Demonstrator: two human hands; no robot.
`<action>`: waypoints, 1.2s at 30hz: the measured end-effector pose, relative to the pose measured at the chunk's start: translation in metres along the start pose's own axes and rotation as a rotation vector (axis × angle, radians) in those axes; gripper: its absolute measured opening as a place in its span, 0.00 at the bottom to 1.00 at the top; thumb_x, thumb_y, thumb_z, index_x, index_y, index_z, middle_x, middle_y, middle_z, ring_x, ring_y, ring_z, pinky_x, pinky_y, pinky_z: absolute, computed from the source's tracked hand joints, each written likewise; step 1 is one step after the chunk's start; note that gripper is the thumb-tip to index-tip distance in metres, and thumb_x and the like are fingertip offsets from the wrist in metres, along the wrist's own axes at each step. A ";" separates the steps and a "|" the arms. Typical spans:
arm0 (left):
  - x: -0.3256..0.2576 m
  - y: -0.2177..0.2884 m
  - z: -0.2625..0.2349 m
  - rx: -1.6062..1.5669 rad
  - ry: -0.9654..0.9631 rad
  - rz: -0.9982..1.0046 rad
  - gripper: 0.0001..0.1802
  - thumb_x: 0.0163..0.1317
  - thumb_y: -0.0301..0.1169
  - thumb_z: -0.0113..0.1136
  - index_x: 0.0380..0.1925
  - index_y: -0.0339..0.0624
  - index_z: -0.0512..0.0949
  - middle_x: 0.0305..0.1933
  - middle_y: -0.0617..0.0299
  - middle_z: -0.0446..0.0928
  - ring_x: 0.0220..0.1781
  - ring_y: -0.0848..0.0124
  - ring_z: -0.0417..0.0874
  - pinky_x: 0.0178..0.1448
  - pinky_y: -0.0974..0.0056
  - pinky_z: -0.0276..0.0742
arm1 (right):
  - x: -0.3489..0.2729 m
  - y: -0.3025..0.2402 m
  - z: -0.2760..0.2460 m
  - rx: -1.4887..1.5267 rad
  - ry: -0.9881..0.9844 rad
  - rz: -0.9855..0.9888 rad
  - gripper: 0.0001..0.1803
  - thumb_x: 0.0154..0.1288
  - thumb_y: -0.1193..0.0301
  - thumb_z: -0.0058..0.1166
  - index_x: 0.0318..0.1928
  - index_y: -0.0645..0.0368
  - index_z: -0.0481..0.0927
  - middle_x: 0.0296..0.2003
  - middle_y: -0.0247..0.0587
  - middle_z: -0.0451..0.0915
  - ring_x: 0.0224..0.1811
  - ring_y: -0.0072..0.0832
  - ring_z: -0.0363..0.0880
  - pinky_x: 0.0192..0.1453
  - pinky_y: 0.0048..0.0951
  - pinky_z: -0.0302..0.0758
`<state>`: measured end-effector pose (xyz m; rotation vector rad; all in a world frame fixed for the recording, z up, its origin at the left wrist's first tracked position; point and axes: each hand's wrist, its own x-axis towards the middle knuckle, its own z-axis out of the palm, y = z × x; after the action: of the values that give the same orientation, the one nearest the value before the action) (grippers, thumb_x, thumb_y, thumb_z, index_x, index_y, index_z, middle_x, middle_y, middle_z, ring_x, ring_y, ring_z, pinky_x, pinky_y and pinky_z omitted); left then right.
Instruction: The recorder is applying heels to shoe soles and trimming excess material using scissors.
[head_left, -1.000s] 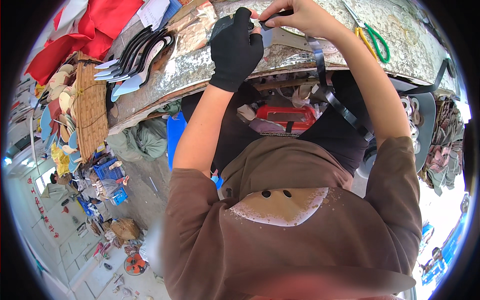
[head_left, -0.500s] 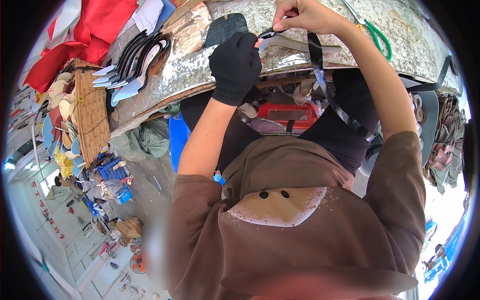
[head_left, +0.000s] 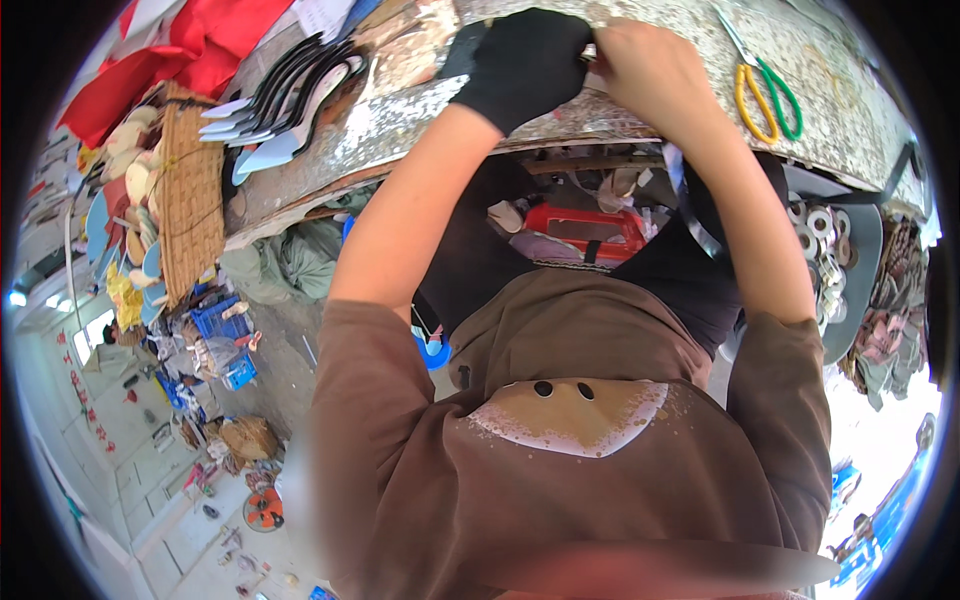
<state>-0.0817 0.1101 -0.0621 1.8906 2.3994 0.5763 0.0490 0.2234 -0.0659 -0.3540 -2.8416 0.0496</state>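
My left hand (head_left: 525, 60), in a black glove, and my bare right hand (head_left: 650, 70) meet at the top of the view, over a worn, speckled workbench (head_left: 420, 110). Both are closed on a small pale piece (head_left: 592, 52) pinched between them; most of it is hidden by the fingers. A dark flat piece (head_left: 462, 48) lies just left of the gloved hand. A black strap (head_left: 690, 215) hangs down under my right wrist.
Scissors with yellow and green handles (head_left: 765, 95) lie on the bench to the right. A stack of black and white shoe soles (head_left: 280, 95) and a woven mat (head_left: 190, 190) sit left. Red cloth (head_left: 190, 50) lies far left. A red toolbox (head_left: 580, 225) stands under the bench.
My two hands have come closer together over the bench. The gloved left hand rose from the bench edge to meet the right hand.
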 end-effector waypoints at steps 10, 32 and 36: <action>0.038 -0.030 0.021 -0.109 -0.264 0.238 0.10 0.51 0.32 0.62 0.35 0.46 0.85 0.36 0.51 0.84 0.40 0.52 0.85 0.47 0.54 0.79 | -0.005 0.001 -0.003 -0.059 -0.077 0.005 0.07 0.63 0.69 0.57 0.33 0.61 0.78 0.35 0.43 0.78 0.37 0.44 0.82 0.38 0.43 0.79; 0.017 0.036 0.019 0.073 -0.215 0.267 0.12 0.59 0.44 0.60 0.37 0.56 0.85 0.34 0.59 0.83 0.40 0.58 0.86 0.43 0.53 0.80 | -0.063 0.086 -0.023 0.193 0.102 -0.324 0.09 0.61 0.70 0.60 0.35 0.58 0.73 0.31 0.39 0.73 0.28 0.44 0.76 0.33 0.43 0.72; 0.039 0.043 0.045 0.152 -0.401 0.275 0.18 0.59 0.50 0.58 0.34 0.50 0.85 0.36 0.56 0.84 0.39 0.56 0.86 0.45 0.52 0.81 | -0.060 0.088 -0.022 0.505 0.203 -0.275 0.12 0.63 0.66 0.61 0.31 0.60 0.74 0.26 0.40 0.72 0.25 0.42 0.73 0.32 0.41 0.69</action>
<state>-0.0401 0.1672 -0.0830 2.1643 1.9974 0.0092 0.1314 0.2941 -0.0666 0.1321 -2.5312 0.6219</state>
